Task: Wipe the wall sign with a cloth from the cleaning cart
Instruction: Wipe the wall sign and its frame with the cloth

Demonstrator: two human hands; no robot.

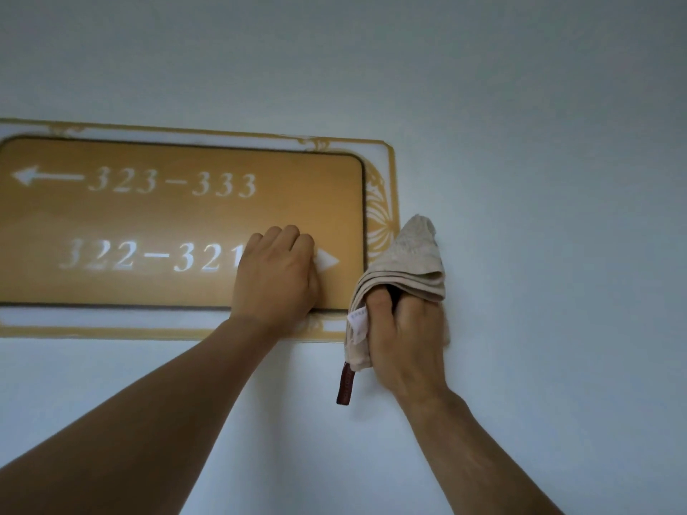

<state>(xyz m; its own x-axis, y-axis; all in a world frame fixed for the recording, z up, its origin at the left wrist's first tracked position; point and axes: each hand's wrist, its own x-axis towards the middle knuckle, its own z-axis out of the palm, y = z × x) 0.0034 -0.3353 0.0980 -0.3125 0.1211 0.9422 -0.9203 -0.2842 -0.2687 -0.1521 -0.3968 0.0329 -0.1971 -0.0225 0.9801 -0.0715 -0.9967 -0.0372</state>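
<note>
A gold wall sign (178,217) with white room numbers and arrows hangs on the wall, set in a pale ornate border. My left hand (277,273) rests against the sign's lower right part with its fingers curled, covering part of the lower arrow. My right hand (407,340) grips a folded beige cloth (412,258) just right of the sign's lower right corner, held against the wall. A white label and a dark red tag (345,384) hang from the cloth.
Plain pale wall (539,143) surrounds the sign on the top, right and bottom. The sign runs out of view at the left edge. No cart is in view.
</note>
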